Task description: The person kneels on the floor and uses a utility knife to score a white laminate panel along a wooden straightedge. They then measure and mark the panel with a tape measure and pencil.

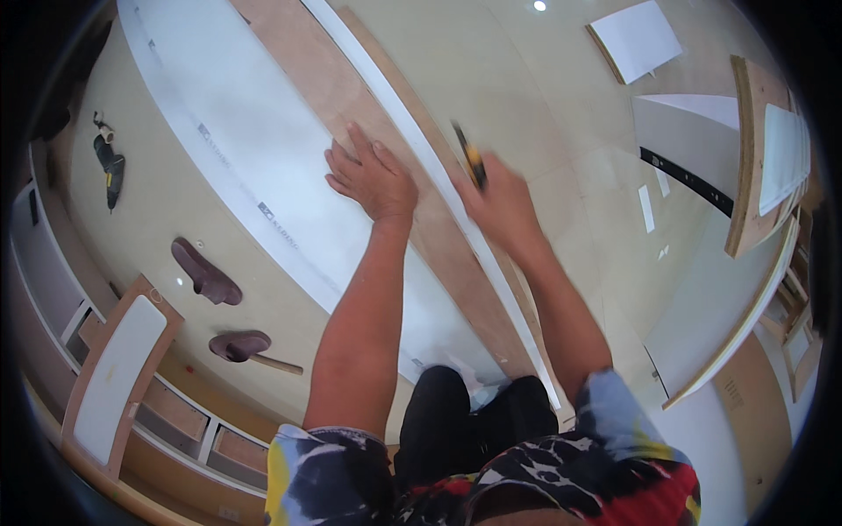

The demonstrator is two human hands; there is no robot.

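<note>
My left hand [379, 182] rests with spread fingers on a long brown wooden panel [307, 70]. Along the panel's right side runs a narrow white strip [383, 85]. Just right of that strip, my right hand [504, 209] is closed round a utility knife [474, 161] with a black and yellow body. The knife points up and away from me and is slightly blurred; I cannot tell whether it touches anything. To the left of the brown panel lies a long white sheet [263, 175] with printed marks, partly behind my left forearm.
On the floor at left are a cordless drill [110, 168] and two brown slippers [207, 273], one beside a wooden handle [277, 363]. Cabinet frames [175, 412] stand at lower left. White panels [638, 39] and a drawer slide [684, 180] are on the right.
</note>
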